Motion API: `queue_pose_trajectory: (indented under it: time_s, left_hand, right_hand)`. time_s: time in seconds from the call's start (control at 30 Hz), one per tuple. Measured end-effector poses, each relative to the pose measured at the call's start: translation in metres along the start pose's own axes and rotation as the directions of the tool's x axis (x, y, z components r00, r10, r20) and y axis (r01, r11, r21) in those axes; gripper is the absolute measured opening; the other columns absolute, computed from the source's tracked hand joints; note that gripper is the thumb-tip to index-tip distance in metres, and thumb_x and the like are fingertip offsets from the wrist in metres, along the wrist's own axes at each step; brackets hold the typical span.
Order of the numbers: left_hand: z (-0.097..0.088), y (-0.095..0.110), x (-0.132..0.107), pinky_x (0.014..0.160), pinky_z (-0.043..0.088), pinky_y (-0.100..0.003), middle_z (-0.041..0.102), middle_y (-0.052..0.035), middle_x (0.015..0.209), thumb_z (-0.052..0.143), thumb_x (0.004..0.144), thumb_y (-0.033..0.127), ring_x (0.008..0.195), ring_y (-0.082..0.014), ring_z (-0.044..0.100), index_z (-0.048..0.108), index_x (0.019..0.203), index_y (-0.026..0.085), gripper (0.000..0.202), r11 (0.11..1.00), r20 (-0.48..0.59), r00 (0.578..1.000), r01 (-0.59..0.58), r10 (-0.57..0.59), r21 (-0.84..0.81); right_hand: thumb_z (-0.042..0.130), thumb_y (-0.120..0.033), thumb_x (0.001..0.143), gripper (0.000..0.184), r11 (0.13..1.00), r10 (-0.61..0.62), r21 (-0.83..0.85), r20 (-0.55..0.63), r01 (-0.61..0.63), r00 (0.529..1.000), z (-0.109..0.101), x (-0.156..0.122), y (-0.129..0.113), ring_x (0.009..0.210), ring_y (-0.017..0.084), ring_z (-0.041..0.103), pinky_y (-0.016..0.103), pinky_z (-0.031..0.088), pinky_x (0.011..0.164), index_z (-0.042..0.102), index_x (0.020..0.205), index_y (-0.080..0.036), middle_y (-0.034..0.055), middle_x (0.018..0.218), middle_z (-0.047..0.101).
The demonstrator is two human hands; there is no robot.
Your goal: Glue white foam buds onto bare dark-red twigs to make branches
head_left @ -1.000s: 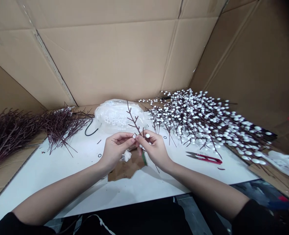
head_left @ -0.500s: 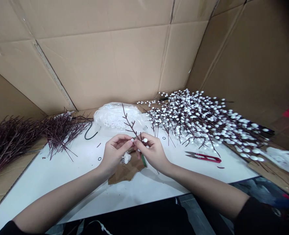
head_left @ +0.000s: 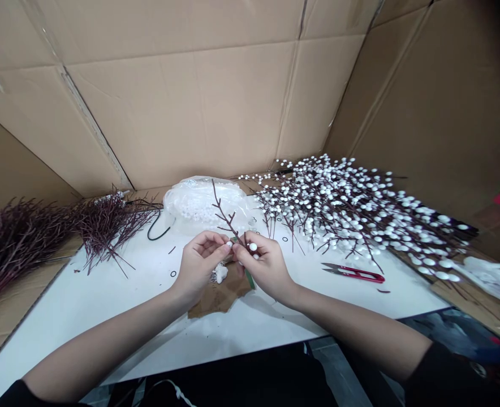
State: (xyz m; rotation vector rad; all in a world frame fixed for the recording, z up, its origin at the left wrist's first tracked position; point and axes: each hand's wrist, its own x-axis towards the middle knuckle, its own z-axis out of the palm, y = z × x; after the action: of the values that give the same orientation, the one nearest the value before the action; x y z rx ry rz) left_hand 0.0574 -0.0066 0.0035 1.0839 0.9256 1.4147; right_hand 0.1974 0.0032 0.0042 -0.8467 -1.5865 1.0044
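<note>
My right hand is closed on the stem of one twig, just in front of the bag of loose beads; my left hand pinches a white bead against a side tip. Status, as judged: few tips fitted, upper tips bare. Right of the bag, a large heap of beaded branches lies finished; left of the bag, bare twigs await fitting. Scissors lie front-right of the bag. Surface: white board. Cardboard walls stand behind the bag

Creased brown cardboard walls behind and beside, white tabletop, shadowed right corner
</note>
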Motion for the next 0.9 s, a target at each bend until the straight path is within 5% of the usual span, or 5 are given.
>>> queue_pose_trajectory:
  time_s: [0.43,0.7,0.8,0.87,0.9]
  left_hand:
    - [-0.001,0.002,-0.001,0.074,0.048,-0.023,0.064,0.0000,0.081,0.070,0.070,0.017,0.077,-0.0108,0.060,0.051,0.070,0.016,0.018,0.998,0.012,1.000,-0.008,0.007,0.058]
    - [-0.006,0.002,0.004,0.081,0.050,-0.030,0.064,-0.0054,0.103,0.060,0.079,0.021,0.092,-0.0156,0.062,0.051,0.089,0.019,0.014,0.965,0.118,0.983,-0.163,0.141,0.206]
    - [-0.024,0.003,0.031,0.077,0.051,-0.029,0.064,-0.0060,0.095,0.050,0.084,0.021,0.086,-0.0159,0.063,0.051,0.094,0.018,0.011,0.737,0.203,0.943,-0.334,0.265,0.587]
    - [-0.039,0.003,0.057,0.076,0.050,-0.027,0.065,-0.0051,0.089,0.043,0.086,0.018,0.082,-0.0145,0.062,0.055,0.091,0.017,0.013,0.272,0.349,0.909,-0.403,0.228,0.874]
    - [-0.046,0.003,0.071,0.076,0.049,-0.028,0.065,-0.0057,0.088,0.044,0.084,0.016,0.081,-0.0157,0.062,0.057,0.090,0.016,0.015,0.182,0.367,0.908,-0.403,0.201,0.897]
  right_hand:
    - [0.053,-0.018,0.081,0.029,0.989,-0.080,-0.128,-0.018,0.077,0.997,0.001,-0.001,0.004,0.046,0.008,0.040,0.020,0.032,0.047,0.038,0.055,-0.019,-0.0058,0.046,0.043]
    - [0.055,-0.024,0.083,0.023,0.960,0.081,0.266,0.033,-0.087,0.996,-0.007,0.006,0.002,0.038,0.009,0.054,0.021,0.039,0.043,0.047,0.062,-0.017,-0.0040,0.054,0.057]
    - [0.055,-0.023,0.082,0.021,0.891,0.117,0.432,0.080,-0.140,0.990,-0.014,0.013,0.007,0.034,0.008,0.052,0.020,0.038,0.041,0.050,0.063,-0.017,-0.0037,0.056,0.059]
    - [0.056,-0.023,0.082,0.021,0.853,0.146,0.490,0.109,-0.181,0.983,-0.017,0.016,0.010,0.034,0.008,0.052,0.020,0.035,0.038,0.052,0.063,-0.016,-0.0030,0.055,0.060]
    - [0.057,-0.023,0.082,0.021,0.838,0.158,0.509,0.119,-0.197,0.980,-0.018,0.017,0.011,0.034,0.008,0.052,0.019,0.034,0.037,0.053,0.063,-0.016,-0.0026,0.055,0.060]
